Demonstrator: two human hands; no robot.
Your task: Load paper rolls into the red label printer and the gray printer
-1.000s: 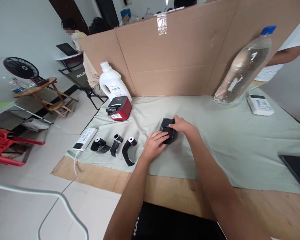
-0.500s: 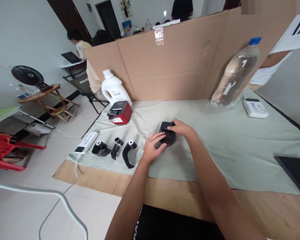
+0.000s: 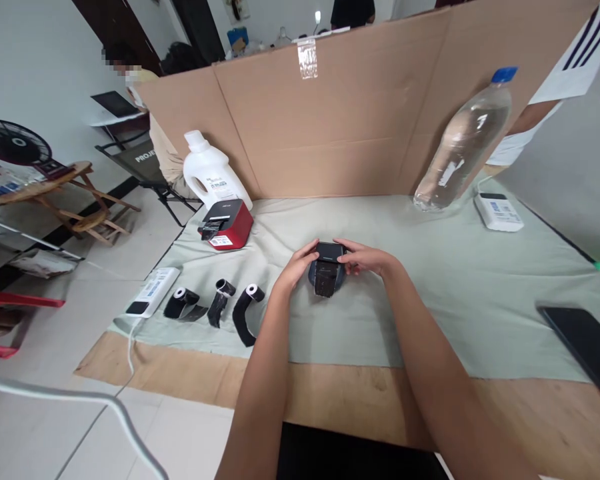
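Note:
A small dark printer [image 3: 329, 253] with a black lid stands on the cloth before me, a strip of black label tape [image 3: 325, 279] hanging down its front. My left hand [image 3: 299, 265] is closed against its left side, thumb and fingers at the lid's edge. On the opposite side my right hand [image 3: 364, 258] grips the lid's right edge, its lower fingers curled. Left of my hands lie three partly unwound black label rolls [image 3: 179, 303], [image 3: 221, 301], [image 3: 246, 313]. Behind them sits a red printer [image 3: 233, 225] with a black strip coming out of its front.
A white jug [image 3: 215, 173] stands behind the red printer. White power strips [image 3: 153, 292], [image 3: 500, 212] lie at left and right. A large water bottle [image 3: 463, 150] leans on the cardboard wall [image 3: 330, 120]. A phone [image 3: 577, 340] lies at right. People are beyond the cardboard.
My left hand has moved off the printer's front to its left side, uncovering the black strip. The right hand stays at the right side. The view has shifted slightly.

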